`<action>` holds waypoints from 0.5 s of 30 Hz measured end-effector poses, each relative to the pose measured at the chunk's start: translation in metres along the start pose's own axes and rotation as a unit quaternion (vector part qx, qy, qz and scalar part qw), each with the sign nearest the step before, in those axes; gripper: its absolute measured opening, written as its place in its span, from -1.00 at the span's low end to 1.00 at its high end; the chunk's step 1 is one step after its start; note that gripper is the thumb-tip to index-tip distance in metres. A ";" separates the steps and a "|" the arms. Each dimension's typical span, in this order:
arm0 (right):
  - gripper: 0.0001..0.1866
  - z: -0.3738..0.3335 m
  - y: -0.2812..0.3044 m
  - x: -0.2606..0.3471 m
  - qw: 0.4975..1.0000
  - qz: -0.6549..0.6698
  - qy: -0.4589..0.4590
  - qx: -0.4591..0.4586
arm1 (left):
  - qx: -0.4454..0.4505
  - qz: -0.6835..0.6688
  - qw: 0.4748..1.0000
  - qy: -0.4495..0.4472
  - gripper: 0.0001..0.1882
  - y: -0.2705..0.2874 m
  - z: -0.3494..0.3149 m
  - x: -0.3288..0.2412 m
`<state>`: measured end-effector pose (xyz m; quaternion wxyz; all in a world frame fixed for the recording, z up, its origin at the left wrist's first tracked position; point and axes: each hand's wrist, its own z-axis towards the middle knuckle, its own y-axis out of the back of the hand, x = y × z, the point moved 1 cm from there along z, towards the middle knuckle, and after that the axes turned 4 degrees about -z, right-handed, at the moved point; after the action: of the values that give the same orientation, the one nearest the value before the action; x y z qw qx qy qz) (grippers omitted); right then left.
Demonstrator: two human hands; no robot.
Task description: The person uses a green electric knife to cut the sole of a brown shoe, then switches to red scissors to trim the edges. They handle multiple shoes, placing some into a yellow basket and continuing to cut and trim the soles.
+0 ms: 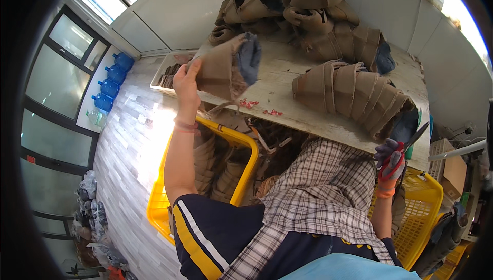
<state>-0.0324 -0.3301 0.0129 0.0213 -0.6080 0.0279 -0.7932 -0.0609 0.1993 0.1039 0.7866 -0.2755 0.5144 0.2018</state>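
The pale, worn tabletop (280,87) is the largest thing here, spreading right and away from the left fingers and lying just beyond the right ones; the checked apron (318,192) covers the lap, between the two sets of fingers and nearer the body. A yellow basket (254,159) stands below and to the right of the left fingers, with more brown cones inside; a second yellow basket (436,192) stands below and to the right of the right fingers. A heap of brown cones (310,15) sits on the tabletop's far side, beyond the left fingers and to their right; a row of nested cones (354,95) lies just beyond the right fingers, its blue-lined wide end turned toward them.

A shallow white tray (156,81) holding brown pieces sits just left of the left fingers. The brown cone (216,74) is in the left hand (186,82), whose fingers are clamped on its left end; its frayed blue end points right, away from them, above the tabletop's near edge. The right hand (391,159), in a grey glove, has its fingers closed round dark-bladed shears (417,134), the blade pointing up and rightward from them; red scraps (250,104) lie right of the left fingers.
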 end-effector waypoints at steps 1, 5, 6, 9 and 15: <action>-0.42 -0.005 -0.006 0.006 1.000 0.001 -0.001 0.016 | 0.018 -0.090 0.994 0.065 -0.74 0.009 -0.009 -0.009; -0.51 -0.021 -0.036 0.035 0.995 0.014 -0.043 0.091 | -0.064 -0.284 0.915 0.280 -0.68 0.028 -0.062 -0.014; -0.59 -0.026 -0.036 0.043 0.993 0.021 -0.073 0.091 | -0.087 -0.275 0.899 0.328 -0.70 0.014 -0.080 -0.009; -0.68 -0.033 -0.037 0.060 0.985 0.016 -0.126 0.113 | -0.031 -0.275 0.862 0.426 -0.68 -0.008 -0.119 0.016; -0.70 -0.050 -0.035 0.080 0.972 0.000 -0.188 0.141 | 0.055 -0.284 0.849 0.441 -0.70 -0.077 -0.169 0.040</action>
<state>-0.1012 -0.2996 0.0798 0.1115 -0.7370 -0.0888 -0.6607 -0.1169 0.0335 0.0311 0.5141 -0.4257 0.7167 -0.2022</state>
